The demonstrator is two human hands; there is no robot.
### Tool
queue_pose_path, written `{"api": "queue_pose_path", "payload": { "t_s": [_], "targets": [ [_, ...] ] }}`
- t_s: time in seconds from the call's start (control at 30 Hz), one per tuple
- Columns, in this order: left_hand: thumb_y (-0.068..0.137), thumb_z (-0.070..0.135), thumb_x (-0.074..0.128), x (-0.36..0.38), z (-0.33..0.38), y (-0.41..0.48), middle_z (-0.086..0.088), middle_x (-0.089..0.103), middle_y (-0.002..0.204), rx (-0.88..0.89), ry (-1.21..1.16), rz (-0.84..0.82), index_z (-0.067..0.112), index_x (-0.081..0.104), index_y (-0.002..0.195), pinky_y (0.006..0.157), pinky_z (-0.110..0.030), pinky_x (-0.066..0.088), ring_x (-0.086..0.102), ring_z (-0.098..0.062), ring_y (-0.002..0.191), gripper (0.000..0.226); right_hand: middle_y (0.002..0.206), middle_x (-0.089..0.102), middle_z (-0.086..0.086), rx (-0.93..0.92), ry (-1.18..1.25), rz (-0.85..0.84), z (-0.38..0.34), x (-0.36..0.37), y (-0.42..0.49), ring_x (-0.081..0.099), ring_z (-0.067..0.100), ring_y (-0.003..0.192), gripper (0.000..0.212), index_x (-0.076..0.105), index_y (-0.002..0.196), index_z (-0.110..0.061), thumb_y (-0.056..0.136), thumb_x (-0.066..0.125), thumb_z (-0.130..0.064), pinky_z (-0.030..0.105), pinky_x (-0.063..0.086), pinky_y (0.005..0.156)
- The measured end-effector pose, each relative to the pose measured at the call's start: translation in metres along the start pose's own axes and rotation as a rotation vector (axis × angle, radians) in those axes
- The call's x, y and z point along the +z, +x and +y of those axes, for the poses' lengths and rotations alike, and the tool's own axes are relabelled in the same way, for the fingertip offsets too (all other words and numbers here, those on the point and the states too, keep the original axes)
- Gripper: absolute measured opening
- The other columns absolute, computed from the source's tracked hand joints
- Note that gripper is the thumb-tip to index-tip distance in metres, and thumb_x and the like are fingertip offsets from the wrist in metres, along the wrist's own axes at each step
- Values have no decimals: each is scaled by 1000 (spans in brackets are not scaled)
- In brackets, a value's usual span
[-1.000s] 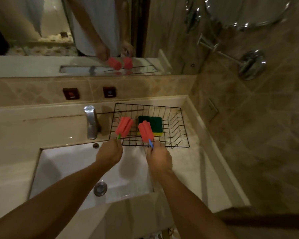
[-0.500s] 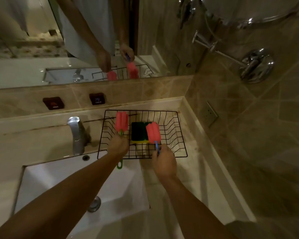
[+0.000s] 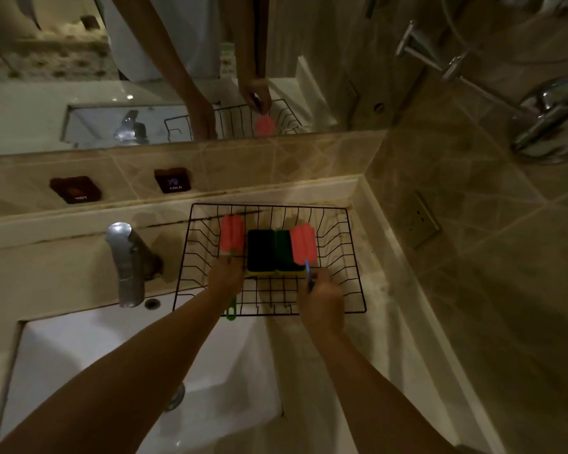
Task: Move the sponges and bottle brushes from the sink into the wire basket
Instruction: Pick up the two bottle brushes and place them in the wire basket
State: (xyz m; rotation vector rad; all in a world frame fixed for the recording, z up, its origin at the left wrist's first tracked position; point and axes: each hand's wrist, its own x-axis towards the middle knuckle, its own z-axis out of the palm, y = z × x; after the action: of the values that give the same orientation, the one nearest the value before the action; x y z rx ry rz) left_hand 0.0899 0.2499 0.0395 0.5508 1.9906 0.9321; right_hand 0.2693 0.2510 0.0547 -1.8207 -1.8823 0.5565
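Note:
A black wire basket (image 3: 354, 257) stands on the counter right of the sink (image 3: 79, 355). Two green-topped sponges (image 3: 269, 253) lie side by side in its middle. My left hand (image 3: 225, 276) grips the green handle of a bottle brush with a red foam head (image 3: 232, 235), which is down inside the basket left of the sponges. My right hand (image 3: 322, 298) holds the blue handle of a second bottle brush with a red foam head (image 3: 304, 244), over the right sponge's edge. The white sink basin shows no sponges or brushes.
A chrome faucet (image 3: 127, 263) rises at the sink's back edge, left of the basket. Hot and cold buttons (image 3: 173, 180) sit on the tiled backsplash below a mirror. A wall socket (image 3: 422, 221) and chrome fittings (image 3: 545, 116) are on the right wall.
Both hands moved forward over the basket's front rim and lowered the two red brush heads into the basket beside the sponges. The camera leaned closer.

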Motion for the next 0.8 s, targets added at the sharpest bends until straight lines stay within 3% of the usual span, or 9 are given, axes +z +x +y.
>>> {"api": "queue_pose_path", "payload": {
  "t_s": [0.2,0.37,0.5,0.6,0.73,0.8],
  "targets": [
    [101,35,34,1,-4,9,-5,48,64,-80,-5,-105,14,49,81,47,-28,40,44,-16,51,33,86,67,9,27,44,-31,0,6,9,55,12,64,28,60,120,-4,96,57,-18,10,35,53],
    [102,31,34,0,-2,7,-5,48,65,-80,-17,-136,14,48,78,51,-29,41,45,-16,54,34,82,65,8,52,102,-62,-7,15,14,57,15,64,17,61,108,-6,95,56,-16,22,47,53],
    [102,32,36,-5,-4,8,-8,54,73,-52,-13,-140,13,52,81,61,-33,46,52,-19,63,33,79,64,7,95,122,-70,-10,19,19,57,14,60,16,60,104,-7,97,53,-20,20,42,49],
    [101,32,36,-8,-6,8,-11,56,83,-33,-8,-145,8,54,100,70,-39,49,54,-23,71,30,81,58,3,123,91,-53,-7,12,28,54,15,66,18,60,104,-6,98,52,-21,21,40,52],
    [101,32,36,-6,-9,9,-13,56,84,-23,18,-136,6,53,105,60,-33,47,52,-20,66,31,89,63,9,131,34,-58,5,7,41,60,20,75,21,61,106,-4,98,50,-19,29,49,59],
    [101,31,36,-4,-11,11,-11,55,80,-15,37,-134,3,55,106,61,-35,48,52,-21,65,33,92,65,13,153,41,-68,12,9,45,58,20,73,21,60,106,-3,99,50,-19,23,43,53]
  ]
}}
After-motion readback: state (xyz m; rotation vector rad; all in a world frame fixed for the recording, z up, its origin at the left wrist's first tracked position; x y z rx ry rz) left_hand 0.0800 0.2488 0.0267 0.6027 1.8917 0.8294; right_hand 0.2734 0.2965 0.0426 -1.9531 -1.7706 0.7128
